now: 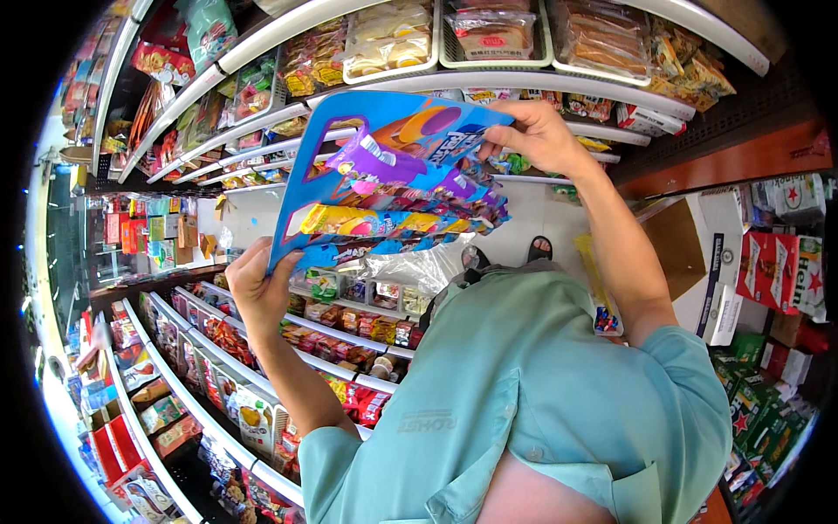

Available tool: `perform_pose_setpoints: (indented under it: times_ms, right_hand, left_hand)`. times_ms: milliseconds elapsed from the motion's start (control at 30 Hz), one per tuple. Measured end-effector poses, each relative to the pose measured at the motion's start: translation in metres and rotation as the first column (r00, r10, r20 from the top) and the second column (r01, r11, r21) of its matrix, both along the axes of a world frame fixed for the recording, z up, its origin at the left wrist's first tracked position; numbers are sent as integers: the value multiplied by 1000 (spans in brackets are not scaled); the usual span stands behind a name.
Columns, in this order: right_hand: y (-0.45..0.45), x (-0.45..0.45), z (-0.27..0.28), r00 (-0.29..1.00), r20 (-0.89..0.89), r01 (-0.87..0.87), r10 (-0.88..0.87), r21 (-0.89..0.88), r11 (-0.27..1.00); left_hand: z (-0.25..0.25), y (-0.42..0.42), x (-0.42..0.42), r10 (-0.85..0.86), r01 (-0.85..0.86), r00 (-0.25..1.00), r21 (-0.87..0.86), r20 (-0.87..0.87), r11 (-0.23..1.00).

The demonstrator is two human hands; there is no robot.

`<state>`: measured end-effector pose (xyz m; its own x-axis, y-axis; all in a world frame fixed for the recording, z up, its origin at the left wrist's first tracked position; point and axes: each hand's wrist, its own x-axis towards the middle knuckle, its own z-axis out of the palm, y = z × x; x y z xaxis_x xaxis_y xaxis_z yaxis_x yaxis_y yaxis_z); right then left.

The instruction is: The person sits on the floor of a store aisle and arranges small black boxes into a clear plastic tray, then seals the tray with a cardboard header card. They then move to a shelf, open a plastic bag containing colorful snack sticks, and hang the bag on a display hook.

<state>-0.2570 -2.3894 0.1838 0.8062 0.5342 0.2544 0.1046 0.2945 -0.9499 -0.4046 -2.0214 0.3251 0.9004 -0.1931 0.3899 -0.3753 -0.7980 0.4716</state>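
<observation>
Both my hands hold a blue printed cardboard display card up in front of me. Strips of small snack packets hang from it: purple ones, a yellow row and blue ones. My left hand pinches the lower left corner between thumb and fingers. At the upper right corner, my right hand grips the card's edge. The card has an oblong cut-out with a purple border near its left end. Part of its printed face is hidden behind the packets.
Shelves with baskets of packaged bread rise beyond the card. Snack shelves run along my left. An open cardboard box and beer cartons stand at the right. Clear plastic film hangs below the card, above the tiled floor.
</observation>
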Motion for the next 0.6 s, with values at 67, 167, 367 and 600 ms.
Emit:
perform_pose_setpoints:
  times_ms: [67, 167, 367, 600]
  right_hand:
    - [0, -1, 21, 998, 3, 58, -58, -9, 998]
    - [4, 3, 33, 987, 66, 144, -148, 70, 987]
    - [29, 12, 79, 964, 224, 148, -142, -12, 989]
    - [87, 12, 162, 883, 452, 187, -128, -89, 978]
  left_hand:
    - [-14, 4, -1, 5, 0, 997, -65, 74, 998]
    - [-28, 9, -2, 20, -4, 991, -118, 133, 993]
    - [-75, 20, 1, 164, -90, 977, -442, 133, 892]
    - [-130, 14, 16, 179, -79, 984, -844, 20, 530]
